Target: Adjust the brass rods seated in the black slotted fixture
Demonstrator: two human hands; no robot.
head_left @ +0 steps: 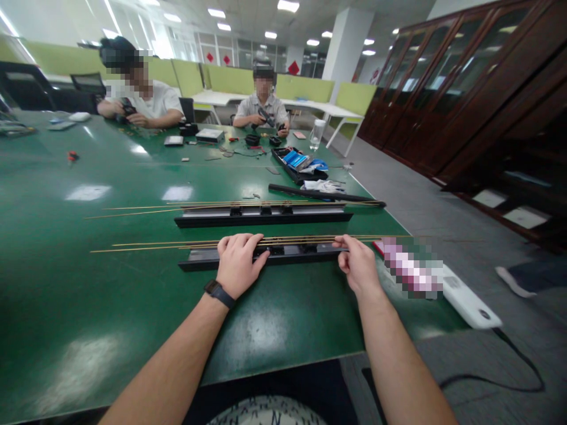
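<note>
Several slim golden rods already lay along the long black metal rail, fixing unclear, left hand spreading fingers across it, right hand pinching them near its end.

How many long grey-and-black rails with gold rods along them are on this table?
2. The near rail runs partly under the left hand toward the right hand; the far rail lies just beyond it. Hands hide parts of the near one.

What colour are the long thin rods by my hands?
The thin rods are gold-coloured, showing best in the head view.
</note>
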